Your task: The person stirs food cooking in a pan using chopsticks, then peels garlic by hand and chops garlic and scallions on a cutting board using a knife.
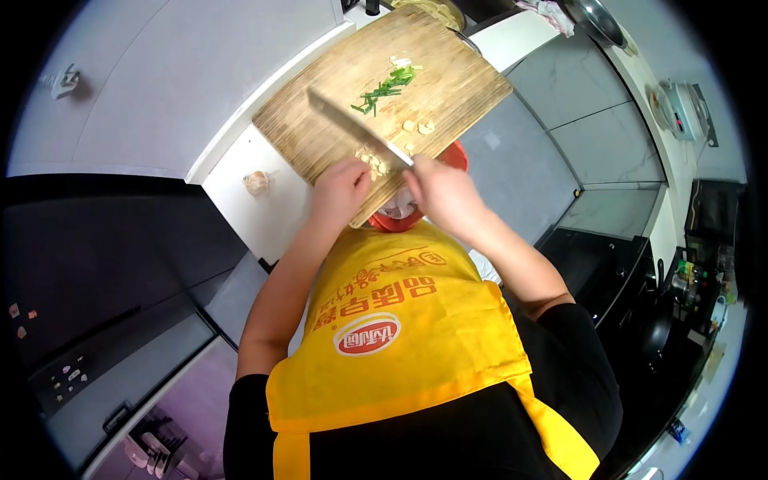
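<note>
My right hand (445,194) is wrapped round the handle of a kitchen knife (352,122), whose wide blade points up and left across the wooden cutting board (296,120). My left hand (342,189) is curled at the board's near edge, touching or right beside chopped garlic (374,162); whatever its fingers hold is hidden. A few pale round slices (419,127) lie to the right of the blade. Cut green onion (384,90) is heaped farther up the board, with white pieces at its top end.
A garlic bulb (256,183) sits on the white counter (232,172) left of the board. Below the board's near right edge is a red bin (456,156) with a light plastic liner. A metal bowl (596,22) stands at the upper right, and a black wok (658,328) at the far right.
</note>
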Demonstrator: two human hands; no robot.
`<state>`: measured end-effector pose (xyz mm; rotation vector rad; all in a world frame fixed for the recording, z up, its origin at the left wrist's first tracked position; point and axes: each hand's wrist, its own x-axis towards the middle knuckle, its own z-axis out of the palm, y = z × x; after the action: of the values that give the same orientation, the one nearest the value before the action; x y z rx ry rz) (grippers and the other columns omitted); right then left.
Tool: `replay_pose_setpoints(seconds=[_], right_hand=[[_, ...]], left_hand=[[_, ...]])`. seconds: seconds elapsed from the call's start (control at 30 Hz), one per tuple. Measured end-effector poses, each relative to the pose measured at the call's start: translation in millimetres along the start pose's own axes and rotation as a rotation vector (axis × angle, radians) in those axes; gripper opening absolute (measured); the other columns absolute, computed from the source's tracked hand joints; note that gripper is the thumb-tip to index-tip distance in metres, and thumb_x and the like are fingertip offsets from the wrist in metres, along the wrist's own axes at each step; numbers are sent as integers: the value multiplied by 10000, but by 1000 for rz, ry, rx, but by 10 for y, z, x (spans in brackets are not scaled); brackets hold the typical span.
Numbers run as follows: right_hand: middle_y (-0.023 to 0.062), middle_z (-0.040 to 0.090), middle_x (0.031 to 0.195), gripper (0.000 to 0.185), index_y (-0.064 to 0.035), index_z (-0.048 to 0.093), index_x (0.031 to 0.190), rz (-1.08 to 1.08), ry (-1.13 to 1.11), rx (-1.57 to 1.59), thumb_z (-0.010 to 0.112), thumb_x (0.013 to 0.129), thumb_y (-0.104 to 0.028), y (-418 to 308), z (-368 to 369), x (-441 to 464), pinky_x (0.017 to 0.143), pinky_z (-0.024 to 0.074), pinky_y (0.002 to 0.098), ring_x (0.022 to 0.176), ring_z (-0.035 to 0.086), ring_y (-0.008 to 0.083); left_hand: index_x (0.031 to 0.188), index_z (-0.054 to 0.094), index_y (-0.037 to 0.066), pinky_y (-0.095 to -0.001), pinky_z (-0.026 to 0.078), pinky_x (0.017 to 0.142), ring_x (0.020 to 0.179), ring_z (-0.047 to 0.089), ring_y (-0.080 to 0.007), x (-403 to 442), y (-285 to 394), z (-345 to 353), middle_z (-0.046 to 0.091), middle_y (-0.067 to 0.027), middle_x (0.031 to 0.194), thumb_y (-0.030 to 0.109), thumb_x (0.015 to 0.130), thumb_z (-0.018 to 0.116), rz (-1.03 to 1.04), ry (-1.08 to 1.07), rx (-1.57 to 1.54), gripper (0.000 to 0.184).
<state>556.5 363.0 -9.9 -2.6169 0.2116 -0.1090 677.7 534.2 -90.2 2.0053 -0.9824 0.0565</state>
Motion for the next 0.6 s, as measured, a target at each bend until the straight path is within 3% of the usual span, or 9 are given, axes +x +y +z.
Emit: replay_pose_setpoints(seconds=[0.13,0.27,0.37,0.5,0.6], right_hand=[[213,669,822,227,-38,539,908,206,129,-46,577,970,-253,257,-310,104,657,536,520,753,661,424],[223,674,816,244,-27,540,910,238,235,14,584,969,-259,535,-342,104,671,519,526,766,651,442],[222,670,797,247,-22,536,908,248,274,65,583,970,-257,536,-350,64,673,509,529,762,645,450],[214,668,802,240,-25,541,908,301,202,137,579,969,-254,521,-325,-57,673,509,528,772,647,445],[206,664,811,235,-31,549,903,210,43,114,580,964,-256,473,-266,-92,674,518,517,775,652,428]], left_hand=[[950,725,38,-384,554,792,873,678,-306,354,149,111,708,-115,964,75,804,726,107,-42,32,151],[949,733,47,-406,541,840,946,665,-321,784,215,392,705,-104,987,113,813,695,221,-72,106,156],[921,738,45,-402,543,835,927,670,-324,928,100,584,710,-110,993,97,812,690,136,-240,88,130],[907,742,43,-389,556,813,892,685,-311,748,-45,412,718,-102,1004,99,816,695,132,-305,87,116],[918,747,50,-370,571,778,854,699,-295,551,-81,296,726,-85,1008,95,819,704,119,-287,54,117]])
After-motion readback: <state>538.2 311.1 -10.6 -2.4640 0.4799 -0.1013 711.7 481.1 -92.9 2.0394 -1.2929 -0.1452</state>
